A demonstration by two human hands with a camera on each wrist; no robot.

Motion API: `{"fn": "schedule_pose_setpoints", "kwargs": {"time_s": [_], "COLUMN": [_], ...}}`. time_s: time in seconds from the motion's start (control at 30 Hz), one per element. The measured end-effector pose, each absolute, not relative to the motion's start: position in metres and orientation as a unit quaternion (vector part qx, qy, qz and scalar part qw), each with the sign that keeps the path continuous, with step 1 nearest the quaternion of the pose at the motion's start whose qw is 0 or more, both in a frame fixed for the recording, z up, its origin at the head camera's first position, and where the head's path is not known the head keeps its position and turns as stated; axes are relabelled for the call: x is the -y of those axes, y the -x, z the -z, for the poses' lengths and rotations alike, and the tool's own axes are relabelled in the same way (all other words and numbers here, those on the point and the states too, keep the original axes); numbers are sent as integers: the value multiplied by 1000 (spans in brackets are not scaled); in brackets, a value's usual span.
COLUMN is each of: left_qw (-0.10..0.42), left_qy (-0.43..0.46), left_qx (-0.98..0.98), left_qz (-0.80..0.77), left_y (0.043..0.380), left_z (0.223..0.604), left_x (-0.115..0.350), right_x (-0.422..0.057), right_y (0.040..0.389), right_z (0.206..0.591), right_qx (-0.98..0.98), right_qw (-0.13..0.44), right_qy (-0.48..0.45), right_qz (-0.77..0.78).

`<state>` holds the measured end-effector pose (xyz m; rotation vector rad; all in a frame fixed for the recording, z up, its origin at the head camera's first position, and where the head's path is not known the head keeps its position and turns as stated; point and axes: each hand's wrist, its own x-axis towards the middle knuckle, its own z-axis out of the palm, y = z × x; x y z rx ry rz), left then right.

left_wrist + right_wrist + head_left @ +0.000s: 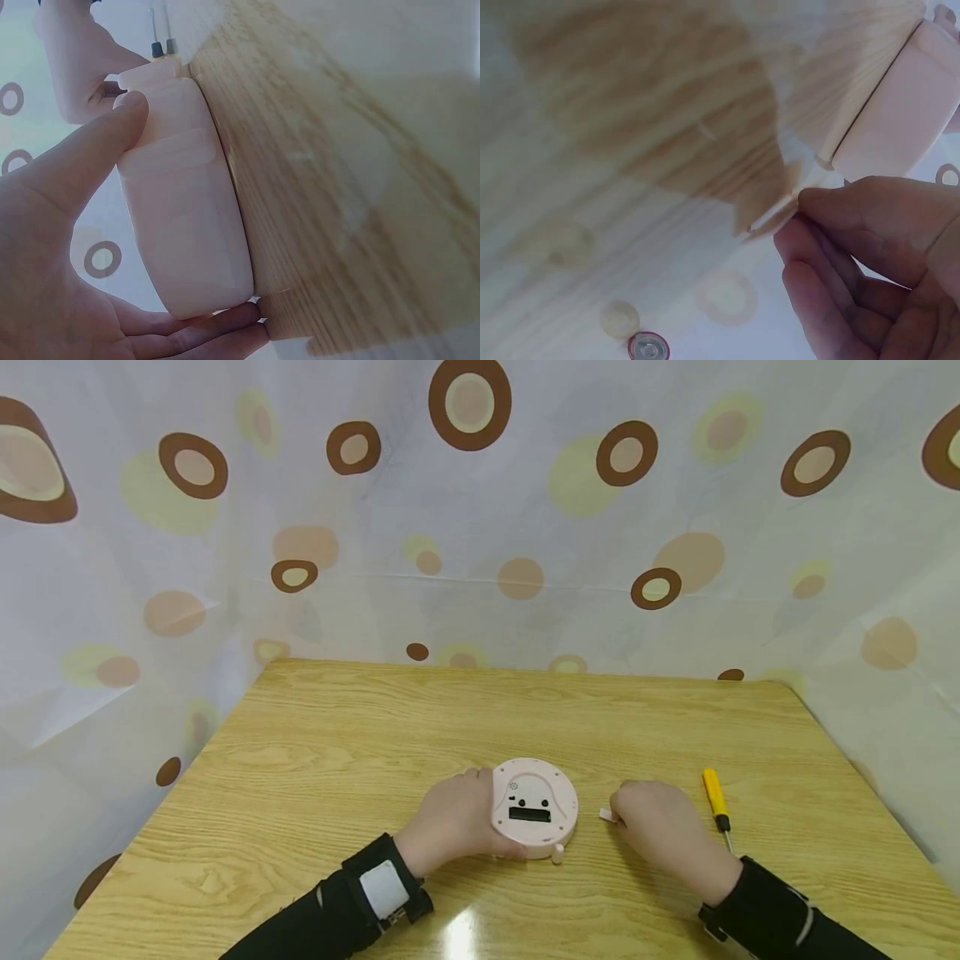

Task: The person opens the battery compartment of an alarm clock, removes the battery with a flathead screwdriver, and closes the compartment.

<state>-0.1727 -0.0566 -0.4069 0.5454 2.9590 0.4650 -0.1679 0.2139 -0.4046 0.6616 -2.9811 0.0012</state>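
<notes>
A round pale-pink clock (531, 785) lies back side up on the table, its dark battery slot uncovered and a small foot at its near edge. My left hand (459, 817) grips the clock's left side. In the left wrist view the thumb lies on its side wall (191, 225), the fingers at the opposite end. To the right of the clock, my right hand (663, 828) pinches a small pink battery cover (607, 815) between thumb and forefinger, just over the table. The right wrist view shows this thin cover (774, 216) edge-on.
A screwdriver (715, 793) with a yellow handle lies right of my right hand. The right wrist view shows a round silver battery end (649, 346) with a red rim. Spotted cloth (480, 510) hangs behind the wooden table (390, 718) and along both sides.
</notes>
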Motion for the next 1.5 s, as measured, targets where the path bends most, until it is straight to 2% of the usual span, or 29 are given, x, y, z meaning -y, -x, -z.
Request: {"fn": "schedule_pose_setpoints", "kwargs": {"time_s": [0.37, 0.6, 0.93, 1.17, 1.5], "left_qw": [51, 54, 57, 56, 60], "left_qy": [-181, -179, -174, -174, -176], "left_qx": [-970, -970, -970, -970, -970], "left_qz": [-154, -153, -159, -158, -157], "left_y": [172, 171, 174, 174, 174], "left_z": [405, 404, 406, 407, 407], "left_x": [57, 57, 57, 57, 55], "right_x": [-212, -208, -186, -171, -156], "right_y": [165, 164, 165, 162, 162], "right_z": [399, 391, 367, 356, 348], "right_qx": [974, 969, 970, 963, 958], "right_qw": [46, 71, 49, 79, 91], "right_qy": [-222, -236, -240, -258, -273], "right_qz": [-13, -22, 4, -2, -10]}}
